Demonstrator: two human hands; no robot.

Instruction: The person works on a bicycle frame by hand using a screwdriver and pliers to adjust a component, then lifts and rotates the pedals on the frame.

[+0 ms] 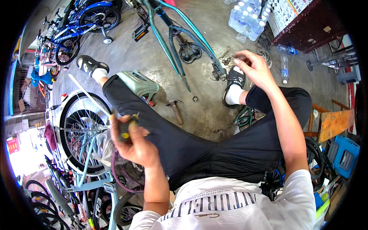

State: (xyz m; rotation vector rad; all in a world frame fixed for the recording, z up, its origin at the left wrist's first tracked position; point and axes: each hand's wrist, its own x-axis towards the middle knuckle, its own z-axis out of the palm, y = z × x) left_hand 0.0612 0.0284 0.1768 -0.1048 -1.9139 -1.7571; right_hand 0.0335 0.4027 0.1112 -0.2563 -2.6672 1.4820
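My left hand [140,147] is raised over my left thigh, its fingers closed around a black-and-yellow handled tool [126,127]. Blur and my fingers hide the tool's kind. Beyond my right knee, my right hand [256,69] reaches to the rear end of a teal bicycle frame [159,36]. Its thumb and fingers are pinched at a small dark metal part [227,60] there; what they grip is too small to make out. The frame's saddle [190,52] points down toward the floor. Between my legs lie a hammer [176,111] and a small toothed ring [195,99].
A pale green plastic stool [141,82] stands by my left leg. Several bicycles crowd the left side, including one with a white-rimmed wheel [82,132]. Packs of water bottles [249,19] and a dark red cabinet [306,28] stand at the far right. Coiled wire [265,57] lies nearby.
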